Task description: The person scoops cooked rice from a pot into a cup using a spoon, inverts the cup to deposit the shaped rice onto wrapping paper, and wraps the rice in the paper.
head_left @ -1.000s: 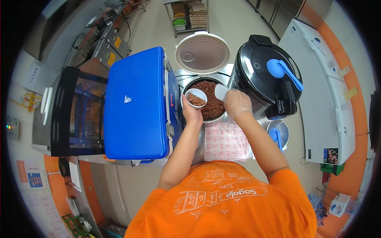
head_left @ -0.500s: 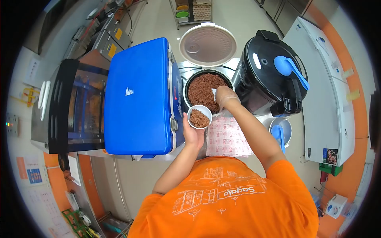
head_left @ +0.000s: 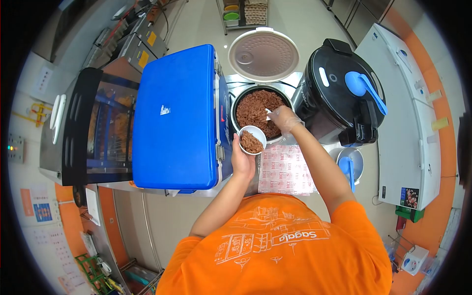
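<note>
My left hand [head_left: 243,160] holds a white bowl [head_left: 261,133] partly filled with brown rice, at the near edge of an open round pot [head_left: 234,109]. Over the right side of the pot, my right hand [head_left: 285,119], in a clear plastic glove, is closed round a white scoop [head_left: 268,114]. The scoop's blade is mostly hidden in the reddish-brown rice [head_left: 255,108]. Behind the pot its pale round lid [head_left: 264,54] stands raised. Printed paper sheets [head_left: 283,169] lie just in front of the pot.
A blue cooler box [head_left: 177,118] stands left of the pot. On the right is a black cooker [head_left: 339,88] with a blue ladle [head_left: 361,87] on its lid. A metal bowl [head_left: 360,164] with a blue utensil sits nearer me. A white freezer [head_left: 400,123] is further right.
The scoop has gone from beside the bowl down into the rice with my right hand. My left hand has lowered the bowl to the pot's near edge. The whole view has shifted somewhat.
</note>
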`<state>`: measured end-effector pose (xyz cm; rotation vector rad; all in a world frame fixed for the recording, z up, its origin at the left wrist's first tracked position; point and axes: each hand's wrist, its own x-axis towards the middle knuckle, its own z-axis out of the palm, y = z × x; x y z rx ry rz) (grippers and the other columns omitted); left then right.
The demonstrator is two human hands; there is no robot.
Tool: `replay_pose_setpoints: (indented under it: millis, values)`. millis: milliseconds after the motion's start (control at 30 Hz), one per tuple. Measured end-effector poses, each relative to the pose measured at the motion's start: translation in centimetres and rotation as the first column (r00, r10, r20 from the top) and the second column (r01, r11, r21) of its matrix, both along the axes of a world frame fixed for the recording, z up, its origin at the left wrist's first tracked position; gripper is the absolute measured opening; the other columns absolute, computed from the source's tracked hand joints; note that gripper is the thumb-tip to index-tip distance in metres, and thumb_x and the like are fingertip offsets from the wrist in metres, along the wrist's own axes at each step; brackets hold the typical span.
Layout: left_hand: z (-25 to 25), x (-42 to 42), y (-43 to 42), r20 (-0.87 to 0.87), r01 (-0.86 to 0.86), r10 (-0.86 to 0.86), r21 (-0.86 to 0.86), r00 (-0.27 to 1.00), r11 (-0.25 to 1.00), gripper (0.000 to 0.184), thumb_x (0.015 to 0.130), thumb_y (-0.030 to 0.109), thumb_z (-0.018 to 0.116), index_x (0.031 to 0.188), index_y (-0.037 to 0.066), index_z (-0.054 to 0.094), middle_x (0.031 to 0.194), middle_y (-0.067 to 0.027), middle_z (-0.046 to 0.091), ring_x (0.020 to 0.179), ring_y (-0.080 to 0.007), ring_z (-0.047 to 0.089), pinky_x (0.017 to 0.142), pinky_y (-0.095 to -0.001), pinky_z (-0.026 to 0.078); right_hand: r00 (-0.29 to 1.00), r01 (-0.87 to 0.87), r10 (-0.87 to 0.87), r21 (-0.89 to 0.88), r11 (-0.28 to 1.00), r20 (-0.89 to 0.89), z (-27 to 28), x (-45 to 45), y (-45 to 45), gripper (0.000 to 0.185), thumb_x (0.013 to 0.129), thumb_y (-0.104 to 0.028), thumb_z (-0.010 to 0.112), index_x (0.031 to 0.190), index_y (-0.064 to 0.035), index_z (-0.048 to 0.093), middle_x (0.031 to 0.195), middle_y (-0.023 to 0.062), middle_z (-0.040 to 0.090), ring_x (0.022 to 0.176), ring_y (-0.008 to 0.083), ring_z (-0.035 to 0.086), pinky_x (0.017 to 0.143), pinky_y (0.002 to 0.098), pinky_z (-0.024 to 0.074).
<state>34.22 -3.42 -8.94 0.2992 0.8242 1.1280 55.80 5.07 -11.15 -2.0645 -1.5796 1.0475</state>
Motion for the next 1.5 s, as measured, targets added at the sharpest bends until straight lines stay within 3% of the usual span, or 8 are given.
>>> replay_pose_setpoints:
  millis: [367,667,867,1000,1167,1233,1333,1500]
  values:
    - [-3.3,5.3,6.1,-0.17,-0.063,0.074,0.069,0.983,0.996,0.056,0.111,0.049,0.048,0.137,0.0,0.047,0.133,-0.0135,0.058,0.123,-0.0215,0.06,0.104,-0.0376,0.049,0.986,0.16,-0.145,0.194,0.968,-0.087,3.2,5.7,-3.4,0.039,0.094,-0.035,0.071,0.098,0.0029,0.079,0.084,0.0264,0.074,0.079,0.0367,0.074,0.08,0.0417,0.0556]
    - [-1.0,9.8,8.8,-0.165,-0.032,0.041,0.055,0.985,0.998,0.059,0.112,0.049,0.041,0.126,-0.004,0.06,0.12,-0.0138,0.069,0.108,-0.0234,0.07,0.096,-0.0379,0.054,0.9,-0.039,-0.095,0.296,0.954,0.425,9.3,2.3,-4.4,0.032,0.1,-0.025,0.059,0.09,-0.0006,0.077,0.097,0.0254,0.074,0.093,0.0403,0.074,0.087,0.0479,0.0583]
    - [-5.0,10.3,10.6,-0.086,-0.06,0.06,0.005,0.994,0.998,0.066,0.111,0.057,0.038,0.14,-0.001,0.05,0.132,-0.0164,0.063,0.116,-0.0292,0.067,0.099,-0.0448,0.055,0.793,-0.158,-0.077,0.326,0.932,0.604,6.8,-4.1,-6.6,0.02,0.1,-0.012,0.052,0.111,0.0035,0.059,0.098,0.0163,0.066,0.087,0.0346,0.075,0.07,0.0446,0.0625]
    - [-5.0,9.4,10.4,-0.079,-0.115,0.11,-0.058,0.991,0.992,0.067,0.111,0.058,0.035,0.148,0.003,0.045,0.142,-0.0162,0.058,0.125,-0.0314,0.063,0.102,-0.0484,0.055,0.918,0.073,-0.186,0.311,0.948,0.35,5.4,-4.3,-6.9,0.019,0.099,-0.013,0.051,0.109,0.0008,0.06,0.101,0.0212,0.069,0.092,0.0413,0.072,0.08,0.0506,0.0592]
    - [-4.4,7.9,9.9,-0.04,-0.09,0.092,0.047,0.995,0.995,0.06,0.113,0.052,0.029,0.152,0.009,0.044,0.151,-0.0121,0.053,0.138,-0.0305,0.055,0.11,-0.052,0.05,0.939,0.056,-0.174,0.368,0.928,0.296,8.7,-0.9,-6.7,0.022,0.101,-0.013,0.046,0.1,0.001,0.063,0.096,0.0265,0.07,0.088,0.0446,0.072,0.078,0.0531,0.0587]
    - [-4.3,7.4,9.4,-0.012,-0.08,0.081,0.032,0.997,0.996,0.059,0.113,0.051,0.03,0.152,0.008,0.045,0.15,-0.0121,0.054,0.138,-0.0306,0.055,0.109,-0.0516,0.05,0.918,-0.245,0.027,0.513,0.822,0.395,6.3,0.7,-5.3,0.032,0.105,-0.022,0.046,0.096,0.0024,0.064,0.092,0.029,0.071,0.084,0.0475,0.071,0.078,0.055,0.057]
    - [-4.0,7.3,9.3,0.018,-0.054,0.053,0.057,0.998,0.997,0.059,0.114,0.05,0.028,0.149,0.007,0.048,0.147,-0.0119,0.057,0.135,-0.0303,0.057,0.109,-0.0511,0.05,0.985,-0.107,0.055,0.339,0.935,0.161,6.2,-0.1,-4.9,0.048,0.109,-0.033,0.042,0.091,0.0028,0.068,0.088,0.0305,0.07,0.086,0.0488,0.069,0.079,0.057,0.0553]
    - [-2.7,7.1,8.6,0.1,-0.035,0.029,0.065,0.995,0.997,0.058,0.114,0.048,0.026,0.145,0.007,0.052,0.143,-0.0117,0.06,0.131,-0.0293,0.059,0.11,-0.0484,0.049,0.956,-0.146,0.044,0.336,0.93,0.291,2.5,-0.6,-4.7,0.051,0.111,-0.032,0.041,0.084,0.0015,0.07,0.078,0.028,0.068,0.078,0.0475,0.069,0.073,0.0559,0.0553]
